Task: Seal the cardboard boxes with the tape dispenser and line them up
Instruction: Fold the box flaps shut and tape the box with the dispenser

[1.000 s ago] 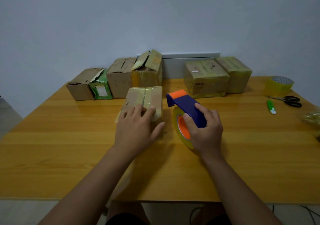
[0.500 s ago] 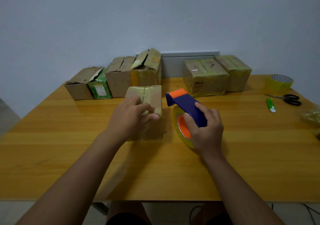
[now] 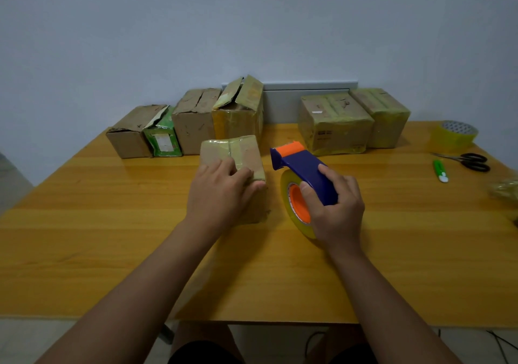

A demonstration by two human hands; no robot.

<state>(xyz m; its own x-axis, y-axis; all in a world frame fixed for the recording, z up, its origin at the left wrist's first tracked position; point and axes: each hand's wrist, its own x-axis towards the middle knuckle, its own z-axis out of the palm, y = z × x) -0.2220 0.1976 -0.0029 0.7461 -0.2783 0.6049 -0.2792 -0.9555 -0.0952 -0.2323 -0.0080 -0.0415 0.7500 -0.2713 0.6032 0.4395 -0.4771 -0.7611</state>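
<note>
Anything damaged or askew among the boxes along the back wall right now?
Yes. The yellow-taped cardboard box in the left group has its top flaps standing up, unsealed. The plain brown cardboard box at the far left has a torn, lifted flap. The two taped boxes on the right look closed.

My left hand (image 3: pixel 221 192) covers the near half of the box (image 3: pixel 244 153) top, so I cannot see the tape end there. My right hand (image 3: pixel 336 209) hides the dispenser (image 3: pixel 302 167) grip. A crumpled yellowish thing (image 3: pixel 506 189) is cut off at the right edge.
</note>
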